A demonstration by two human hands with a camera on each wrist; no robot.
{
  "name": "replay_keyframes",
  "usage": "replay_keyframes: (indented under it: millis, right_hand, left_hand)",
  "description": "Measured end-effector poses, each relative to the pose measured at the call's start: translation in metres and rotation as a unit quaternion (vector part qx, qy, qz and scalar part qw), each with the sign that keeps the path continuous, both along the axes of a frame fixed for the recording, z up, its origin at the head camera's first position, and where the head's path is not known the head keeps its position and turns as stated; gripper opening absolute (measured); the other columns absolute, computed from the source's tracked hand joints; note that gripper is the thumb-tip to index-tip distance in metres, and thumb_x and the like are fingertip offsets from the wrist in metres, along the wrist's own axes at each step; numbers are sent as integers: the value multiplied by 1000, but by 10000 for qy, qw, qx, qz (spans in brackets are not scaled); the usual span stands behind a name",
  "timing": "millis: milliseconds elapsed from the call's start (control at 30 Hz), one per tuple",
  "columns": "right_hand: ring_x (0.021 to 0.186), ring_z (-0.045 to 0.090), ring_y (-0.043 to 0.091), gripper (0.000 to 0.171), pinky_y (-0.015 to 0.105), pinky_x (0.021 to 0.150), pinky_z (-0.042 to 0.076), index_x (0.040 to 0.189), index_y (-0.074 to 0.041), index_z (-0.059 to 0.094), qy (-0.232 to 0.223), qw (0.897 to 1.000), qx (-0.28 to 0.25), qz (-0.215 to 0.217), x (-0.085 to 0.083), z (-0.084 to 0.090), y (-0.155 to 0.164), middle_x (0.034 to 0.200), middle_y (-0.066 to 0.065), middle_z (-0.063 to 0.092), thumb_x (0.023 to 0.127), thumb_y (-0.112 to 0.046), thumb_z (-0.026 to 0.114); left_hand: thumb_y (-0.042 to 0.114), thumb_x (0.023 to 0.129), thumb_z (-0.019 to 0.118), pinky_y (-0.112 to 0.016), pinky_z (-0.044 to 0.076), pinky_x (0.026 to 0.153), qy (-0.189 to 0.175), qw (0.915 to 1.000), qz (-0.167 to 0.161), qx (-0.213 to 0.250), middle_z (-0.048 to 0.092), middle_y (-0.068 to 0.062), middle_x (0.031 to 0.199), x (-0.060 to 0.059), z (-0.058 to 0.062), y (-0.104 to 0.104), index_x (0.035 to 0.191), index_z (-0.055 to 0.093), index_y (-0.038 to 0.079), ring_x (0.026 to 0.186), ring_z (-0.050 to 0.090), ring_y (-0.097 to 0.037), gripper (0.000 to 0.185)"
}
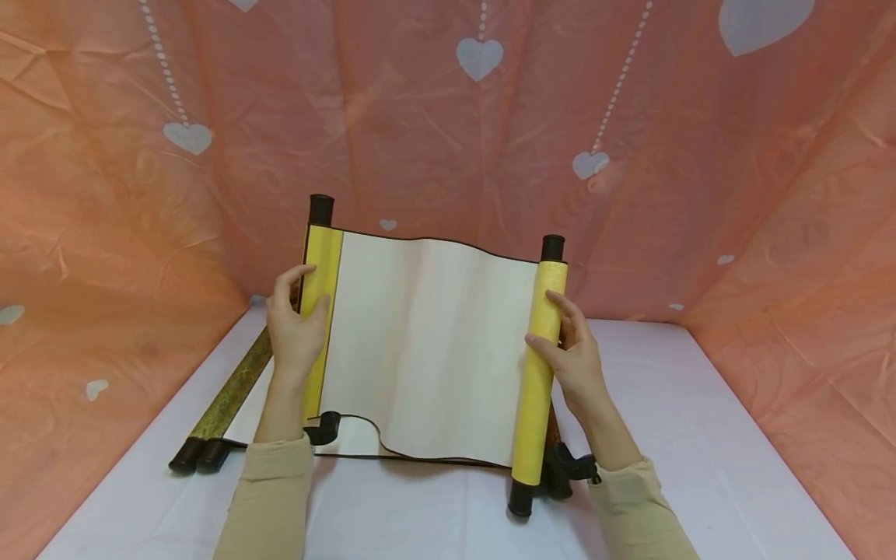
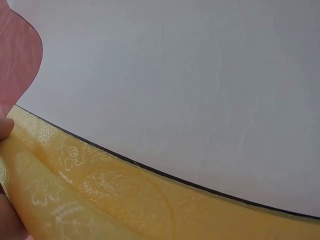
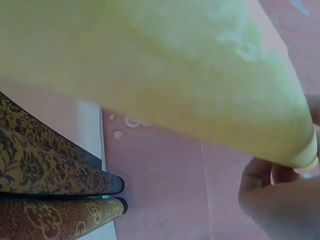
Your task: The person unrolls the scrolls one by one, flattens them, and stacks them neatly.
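A hanging scroll with blank white paper is spread between my hands, tilted up above the table. My left hand grips its left yellow brocade end, with the thumb in front. In the left wrist view, the yellow brocade curves beside the paper, and fingertips show at the left edge. My right hand holds the right yellow roller, thumb and fingers curled round it. Black knobs cap the rollers. The right wrist view has this yellow roller close up, with right-hand fingers around its far end.
Beneath the held scroll lie other scrolls on the white-covered table. An olive-gold patterned roller shows at left. A dark floral roller and a reddish-brown roller lie side by side. Pink curtains with hearts enclose the table.
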State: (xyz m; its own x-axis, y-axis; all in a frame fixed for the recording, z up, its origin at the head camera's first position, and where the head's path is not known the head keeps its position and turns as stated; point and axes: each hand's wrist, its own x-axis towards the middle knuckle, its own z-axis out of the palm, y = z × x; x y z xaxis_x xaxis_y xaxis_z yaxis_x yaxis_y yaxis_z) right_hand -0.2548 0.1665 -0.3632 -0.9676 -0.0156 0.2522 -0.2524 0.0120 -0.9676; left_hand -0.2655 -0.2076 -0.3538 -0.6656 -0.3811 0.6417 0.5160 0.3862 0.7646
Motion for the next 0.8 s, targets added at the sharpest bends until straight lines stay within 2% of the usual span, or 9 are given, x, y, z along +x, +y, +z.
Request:
replay_keyframes:
  millis: [100, 267, 433, 567, 700, 800]
  right_hand:
    - [121, 51, 24, 74, 27, 88, 52, 159, -25, 40, 62, 9999, -34, 75, 0, 2, 2, 148, 12, 48, 97, 6, 66]
    - [119, 52, 28, 75, 26, 88, 52, 159, -25, 42, 160, 9998, -48, 78, -1, 4, 5, 154, 11, 43, 96, 8, 65]
    - [119, 56, 29, 73, 26, 89, 53, 159, -25, 44, 163, 9996, -234, 61, -1, 6, 7, 155, 13, 40, 98, 10, 61]
    - [119, 56, 25, 72, 26, 89, 53, 160, -24, 42, 21, 9982, -578, 182, -1, 7, 8, 157, 12, 38, 98, 12, 52]
    - [122, 52, 23, 73, 26, 90, 51, 161, -24, 41, -164, 9956, -877, 277, 0, 8, 6, 160, 9, 35, 98, 13, 45]
    - [126, 48, 26, 74, 26, 91, 51, 161, -24, 39, -112, 9972, -703, 220, 0, 6, 4, 159, 10, 33, 98, 13, 54]
  left_hand:
    - [-16, 94, 63, -24, 44, 87, 95, 9999, -41, -44, 59, -24, 110, -1, 0, -1, 137, 61, 0, 99, 54, -12, 46]
    - [-12, 96, 63, -27, 43, 89, -94, 9999, 59, 50, 60, -20, 120, 1, 1, -1, 140, 59, 2, 104, 53, -14, 46]
    - [-8, 99, 63, -44, 40, 105, -242, 9995, 144, 132, 54, -16, 142, 2, 1, -1, 143, 56, 3, 128, 50, -25, 46]
    - [-8, 99, 62, -54, 35, 113, -230, 9995, 149, 138, 51, -16, 149, 2, 1, -2, 143, 57, 3, 139, 44, -33, 45]
    - [-8, 100, 60, -52, 38, 109, -291, 9994, 130, 106, 51, -15, 150, 2, 2, -1, 145, 56, 4, 137, 46, -31, 46]
    - [-7, 102, 58, -49, 41, 106, -400, 9991, 102, 102, 51, -12, 152, 2, 3, -1, 147, 54, 7, 137, 48, -28, 48]
